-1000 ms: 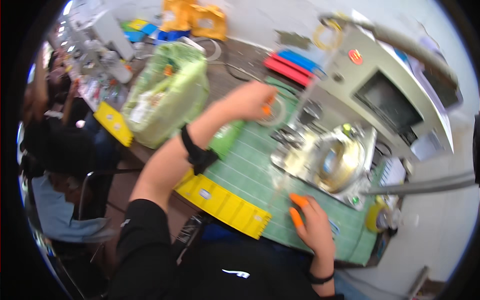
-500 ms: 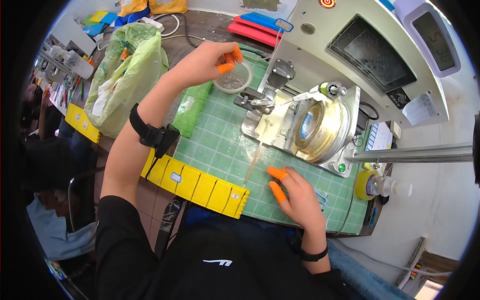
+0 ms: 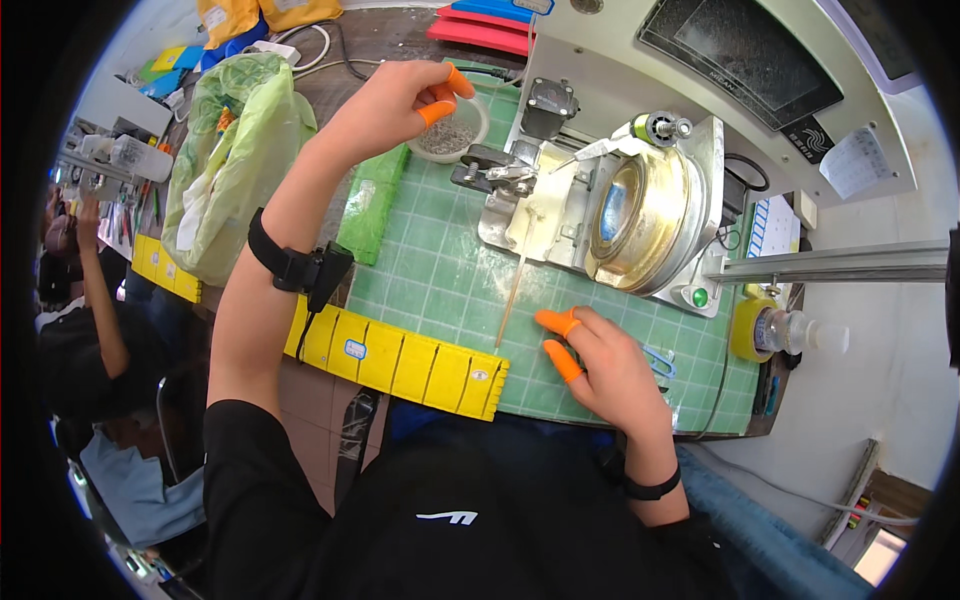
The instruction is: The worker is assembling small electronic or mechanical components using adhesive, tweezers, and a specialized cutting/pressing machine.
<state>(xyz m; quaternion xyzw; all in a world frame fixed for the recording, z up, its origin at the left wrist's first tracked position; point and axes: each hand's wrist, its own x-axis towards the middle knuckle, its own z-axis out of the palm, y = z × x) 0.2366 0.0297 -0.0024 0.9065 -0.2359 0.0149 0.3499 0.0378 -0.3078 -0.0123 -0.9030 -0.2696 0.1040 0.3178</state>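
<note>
My left hand (image 3: 408, 100) is over the near-left rim of a round bowl (image 3: 484, 122) holding many small, thin grey pieces. Orange finger cots cover its fingertips. The thumb and forefinger stand apart, and I see nothing between them. Lower right, my right hand (image 3: 622, 375) is just above the green gridded cutting mat (image 3: 420, 285). Its cot-covered thumb and forefinger are spread, with nothing in them. A thin brown stick (image 3: 512, 300) runs from the pale plate of a bench machine (image 3: 535, 205) toward me, its near end left of my right hand.
A gold-coloured round drum (image 3: 630, 235) is on the machine's right. A green packet (image 3: 372, 210) and a bag-lined bin (image 3: 235, 165) lie left. A yellow strip (image 3: 400, 362) edges the mat. Blue-handled scissors (image 3: 660, 362) and a bottle (image 3: 790, 330) are at right. Another person (image 3: 100, 330) sits far left.
The view has shifted, moving the machine and bench up in the picture. My left hand stays by the bowl; my right stays low over the mat. The far-left person's arm is now raised in view.
</note>
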